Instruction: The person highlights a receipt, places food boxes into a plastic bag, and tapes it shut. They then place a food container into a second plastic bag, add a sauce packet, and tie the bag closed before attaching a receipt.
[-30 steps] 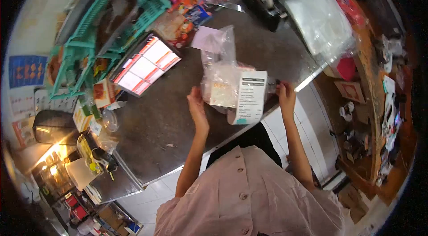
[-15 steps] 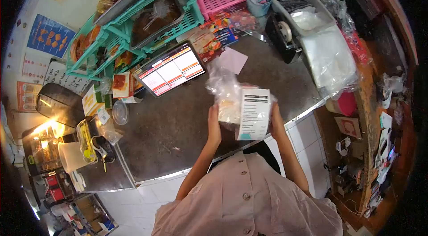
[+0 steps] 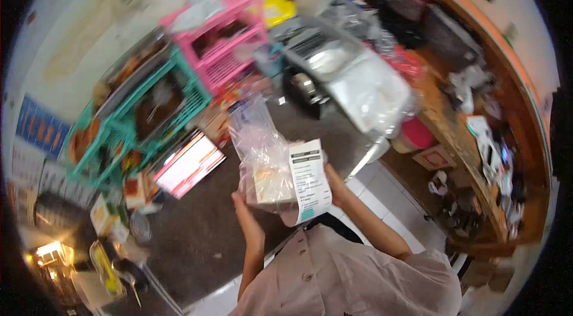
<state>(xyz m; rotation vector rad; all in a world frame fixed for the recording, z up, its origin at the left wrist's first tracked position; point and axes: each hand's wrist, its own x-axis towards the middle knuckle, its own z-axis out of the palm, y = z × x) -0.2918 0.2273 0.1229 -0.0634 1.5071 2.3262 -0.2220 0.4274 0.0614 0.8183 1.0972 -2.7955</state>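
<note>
I hold a clear plastic bag [image 3: 261,160] with a pale packed item inside, up in front of my chest. A white printed receipt [image 3: 310,180] hangs on its front. My left hand [image 3: 246,218] supports the bag from below on its left side. My right hand [image 3: 335,187] grips the bag's right side behind the receipt. The bag's open top sticks up loosely. The picture is blurred by head motion.
A dark counter [image 3: 197,226] lies below the bag, with a lit tablet screen [image 3: 188,162] at its left. Teal [image 3: 143,113] and pink [image 3: 227,47] plastic racks stand behind. A tape dispenser [image 3: 304,92] and a stack of plastic bags [image 3: 370,92] sit to the right.
The view has swung upward and to the right and become blurred. Both hands have lifted the bag off the counter and brought it closer to my body.
</note>
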